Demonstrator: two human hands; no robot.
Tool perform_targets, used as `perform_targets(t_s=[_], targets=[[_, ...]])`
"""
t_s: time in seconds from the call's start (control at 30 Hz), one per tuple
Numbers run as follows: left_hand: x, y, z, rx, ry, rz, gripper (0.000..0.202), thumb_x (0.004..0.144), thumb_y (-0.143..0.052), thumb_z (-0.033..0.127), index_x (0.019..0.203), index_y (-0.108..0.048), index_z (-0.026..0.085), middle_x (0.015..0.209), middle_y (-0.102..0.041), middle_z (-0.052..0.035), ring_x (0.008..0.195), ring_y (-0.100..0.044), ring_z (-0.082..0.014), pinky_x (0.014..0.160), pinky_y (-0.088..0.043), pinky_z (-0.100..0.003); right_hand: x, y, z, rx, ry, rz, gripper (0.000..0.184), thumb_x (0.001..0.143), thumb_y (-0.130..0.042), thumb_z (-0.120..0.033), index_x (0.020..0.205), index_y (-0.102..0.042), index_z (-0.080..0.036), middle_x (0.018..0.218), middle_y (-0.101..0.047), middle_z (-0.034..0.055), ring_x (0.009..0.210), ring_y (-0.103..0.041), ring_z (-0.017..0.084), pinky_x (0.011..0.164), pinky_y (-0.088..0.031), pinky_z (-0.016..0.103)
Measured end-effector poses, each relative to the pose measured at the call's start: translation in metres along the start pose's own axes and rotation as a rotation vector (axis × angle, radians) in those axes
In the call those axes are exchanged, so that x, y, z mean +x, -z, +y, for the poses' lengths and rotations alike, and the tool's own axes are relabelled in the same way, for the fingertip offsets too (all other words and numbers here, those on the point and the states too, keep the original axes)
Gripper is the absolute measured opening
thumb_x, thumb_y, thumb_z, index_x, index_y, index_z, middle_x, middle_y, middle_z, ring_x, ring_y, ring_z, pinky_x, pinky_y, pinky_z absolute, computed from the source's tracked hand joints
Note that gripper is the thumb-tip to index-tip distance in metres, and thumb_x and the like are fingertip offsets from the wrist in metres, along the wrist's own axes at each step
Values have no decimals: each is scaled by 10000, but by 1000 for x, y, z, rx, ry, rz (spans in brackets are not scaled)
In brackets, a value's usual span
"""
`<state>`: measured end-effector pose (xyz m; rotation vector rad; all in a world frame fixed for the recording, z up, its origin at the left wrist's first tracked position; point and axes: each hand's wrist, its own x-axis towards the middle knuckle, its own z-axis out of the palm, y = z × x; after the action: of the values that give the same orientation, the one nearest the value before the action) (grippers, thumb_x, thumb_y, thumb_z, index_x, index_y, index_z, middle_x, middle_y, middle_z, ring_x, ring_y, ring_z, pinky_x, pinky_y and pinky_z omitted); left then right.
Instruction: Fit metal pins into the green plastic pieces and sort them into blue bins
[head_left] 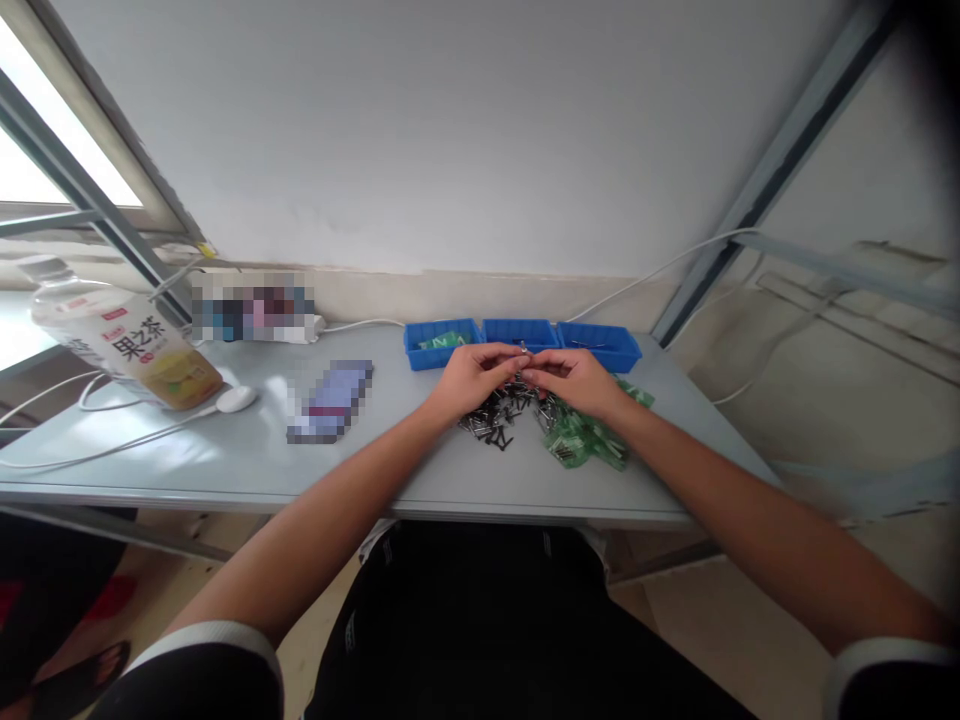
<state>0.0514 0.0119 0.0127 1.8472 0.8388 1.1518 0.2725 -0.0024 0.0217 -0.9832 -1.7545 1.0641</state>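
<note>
My left hand (474, 377) and my right hand (574, 381) meet fingertip to fingertip above the grey table (247, 455), pinching a small metal part (525, 374) between them. Below the hands lies a heap of small dark metal pins (495, 418). To its right sits a pile of green plastic pieces (586, 440), partly under my right wrist. Behind the hands stand three blue bins in a row: the left bin (441, 345) holds green pieces, the middle bin (519, 331) and the right bin (600, 345) show little.
A tea bottle (127, 345) lies on its side at the table's left, with a white mouse-like device (236, 399) and white cables beside it. A blurred flat object (330, 402) lies left of centre. A power strip (255, 308) rests by the wall. Metal frame struts rise at both sides.
</note>
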Motion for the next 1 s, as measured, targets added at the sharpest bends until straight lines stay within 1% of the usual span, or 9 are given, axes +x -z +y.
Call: perform_targets(t_s=[0.2, 0.33, 0.43, 0.5, 0.57, 0.67, 0.73, 0.87, 1.0], targets=[[-1, 0, 2, 60, -7, -10, 495, 966, -690, 562, 1259, -775, 172, 880, -782, -67, 713, -669, -159, 681, -549, -283, 1, 3, -2, 16, 37, 21, 399, 870, -789, -596, 937, -808, -203, 805, -758, 46, 684, -665, 184, 618, -572, 327], [-3, 1, 6, 271, -82, -31, 459, 989, -662, 528, 1291, -753, 194, 961, -780, -64, 779, -683, -173, 760, -560, -302, 8, 16, 5, 144, 48, 185, 427, 859, -803, -613, 1023, -813, -219, 861, -758, 54, 732, -687, 185, 628, -586, 316], [-3, 2, 4, 425, -158, -98, 386, 990, -661, 471, 1228, -776, 189, 1097, -776, -103, 979, -718, -229, 905, -573, -350, 13, 29, 11, 172, 54, 331, 429, 861, -791, -624, 1011, -797, -222, 864, -747, 51, 697, -670, 171, 579, -562, 295], [-3, 2, 0, 513, -200, -144, 361, 992, -653, 441, 1213, -783, 187, 1168, -759, -125, 1106, -706, -264, 1020, -554, -393, 14, 37, 13, 63, 78, 401, 438, 884, -755, -632, 1012, -791, -215, 845, -750, 57, 690, -677, 188, 577, -563, 308], [-3, 2, -4, 584, -209, -176, 365, 986, -655, 435, 1227, -783, 192, 1221, -740, -135, 1171, -690, -283, 1094, -527, -422, 12, 43, 11, -167, 139, 457, 426, 920, -711, -619, 1020, -791, -213, 831, -766, 65, 722, -703, 223, 640, -587, 347], [-4, 2, -9, 641, -189, -201, 418, 972, -668, 450, 1291, -764, 197, 1288, -714, -140, 1222, -677, -297, 1130, -516, -431, 10, 52, 7, -591, 269, 523, 335, 982, -642, -516, 986, -794, -217, 937, -803, 86, 827, -725, 260, 829, -590, 405], [-5, 3, -10, 659, -180, -217, 455, 973, -661, 456, 1335, -745, 192, 1309, -705, -147, 1236, -675, -304, 1131, -520, -432, 10, 58, 7, -790, 304, 519, 303, 1008, -590, -435, 955, -789, -213, 978, -806, 100, 887, -722, 278, 897, -564, 419], [-5, 5, -10, 703, -143, -240, 442, 983, -635, 429, 1347, -736, 200, 1296, -722, -138, 1208, -691, -308, 1091, -545, -434, 14, 70, 15, -1027, 232, 486, 282, 996, -552, -356, 908, -775, -208, 957, -795, 122, 947, -694, 317, 910, -531, 437], [-3, 6, -12, 730, -133, -254, 353, 997, -594, 351, 1277, -764, 220, 1234, -761, -103, 1184, -706, -293, 1075, -551, -417, 15, 77, 24, -1136, 169, 486, 295, 988, -543, -353, 902, -780, -199, 941, -778, 146, 958, -667, 338, 890, -512, 452]])
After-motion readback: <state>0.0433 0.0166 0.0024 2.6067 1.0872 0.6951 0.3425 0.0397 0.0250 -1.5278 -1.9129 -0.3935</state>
